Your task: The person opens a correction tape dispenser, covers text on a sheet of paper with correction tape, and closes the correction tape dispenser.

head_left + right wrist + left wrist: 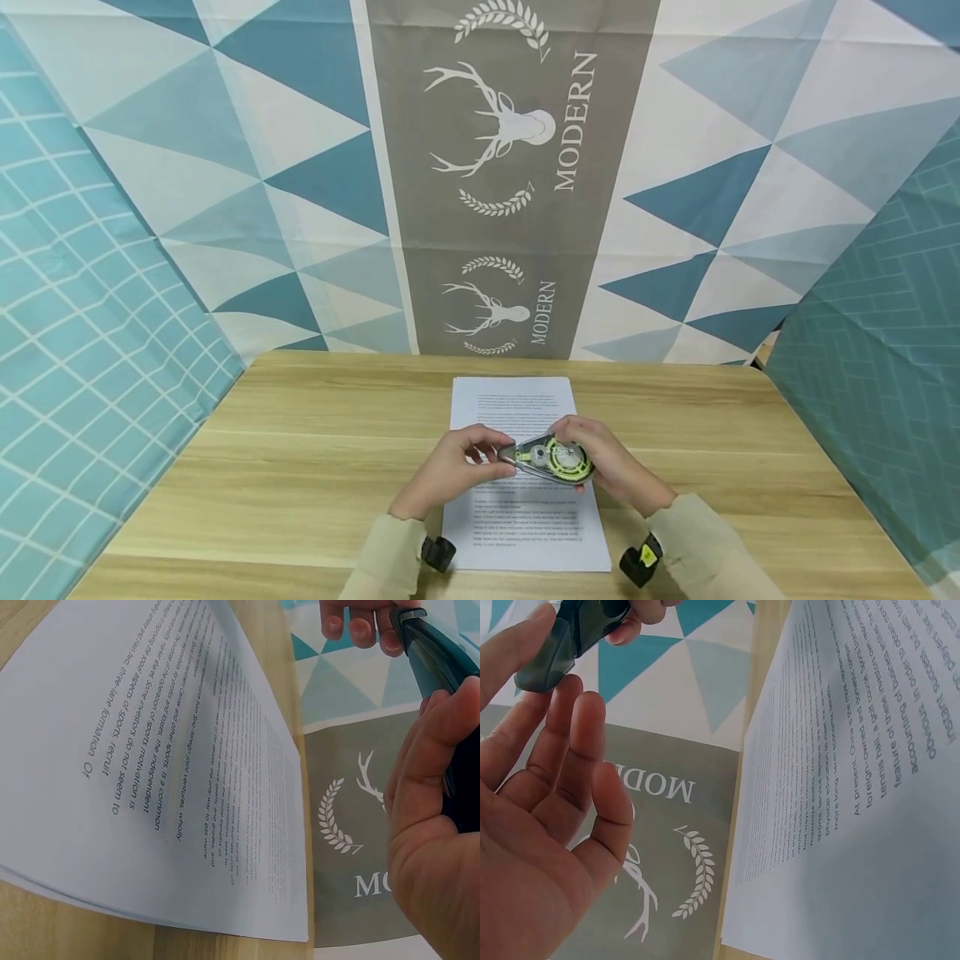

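Observation:
A correction tape dispenser [567,460] with a see-through case and a yellow-green wheel is held level above the printed paper [525,542]. My right hand [611,462] grips its wide rear end, thumb on top. At the narrow tip, my left hand [450,473] pinches the dark translucent cap [546,666] between thumb and index finger. In the left wrist view the other left fingers stand loosely bent beneath it. The right wrist view shows the right hand's fingers [420,776] curled round the dispenser body, part of which lies outside the frame.
The paper is a stack of sheets lying on a wood-grain table [300,467]. Behind the table hangs a patterned cloth [495,208] with deer heads and triangles. Blue cloths [97,292] close off both sides. A black camera strap [641,560] sits on each wrist.

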Motion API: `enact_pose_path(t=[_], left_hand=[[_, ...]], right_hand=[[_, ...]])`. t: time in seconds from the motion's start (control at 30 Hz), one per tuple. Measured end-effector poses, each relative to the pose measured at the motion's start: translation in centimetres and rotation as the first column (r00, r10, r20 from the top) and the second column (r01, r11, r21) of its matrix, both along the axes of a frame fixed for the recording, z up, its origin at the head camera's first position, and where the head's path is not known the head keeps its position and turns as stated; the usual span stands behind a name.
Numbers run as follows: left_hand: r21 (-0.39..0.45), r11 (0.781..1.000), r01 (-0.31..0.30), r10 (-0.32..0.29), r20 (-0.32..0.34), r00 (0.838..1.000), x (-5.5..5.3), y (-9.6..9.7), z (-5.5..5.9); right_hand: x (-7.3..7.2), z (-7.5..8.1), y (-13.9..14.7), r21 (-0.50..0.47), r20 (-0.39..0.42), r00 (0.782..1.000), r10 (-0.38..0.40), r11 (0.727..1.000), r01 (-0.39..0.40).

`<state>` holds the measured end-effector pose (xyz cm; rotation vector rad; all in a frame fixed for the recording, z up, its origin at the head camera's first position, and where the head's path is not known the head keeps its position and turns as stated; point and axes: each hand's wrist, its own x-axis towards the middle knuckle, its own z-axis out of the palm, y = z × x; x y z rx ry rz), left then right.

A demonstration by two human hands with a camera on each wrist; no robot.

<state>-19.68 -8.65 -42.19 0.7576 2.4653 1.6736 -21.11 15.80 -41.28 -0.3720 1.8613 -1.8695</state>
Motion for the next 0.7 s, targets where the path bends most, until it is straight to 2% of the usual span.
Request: enact_pose_path(t=[0.5,0.7], left_hand=[[-0.016,0.999,-0.028,0.028,-0.009,1.0,0.11,0.01,-0.09],[-0.032,0.999,-0.024,0.023,-0.039,0.999,0.13,0.03,-0.19]], right_hand=[[0.26,0.25,-0.6,0.018,-0.006,0.999,-0.036,0.999,0.036],[0.32,0.1,-0.68,0.015,-0.036,0.999,-0.018,1.0,0.019]])
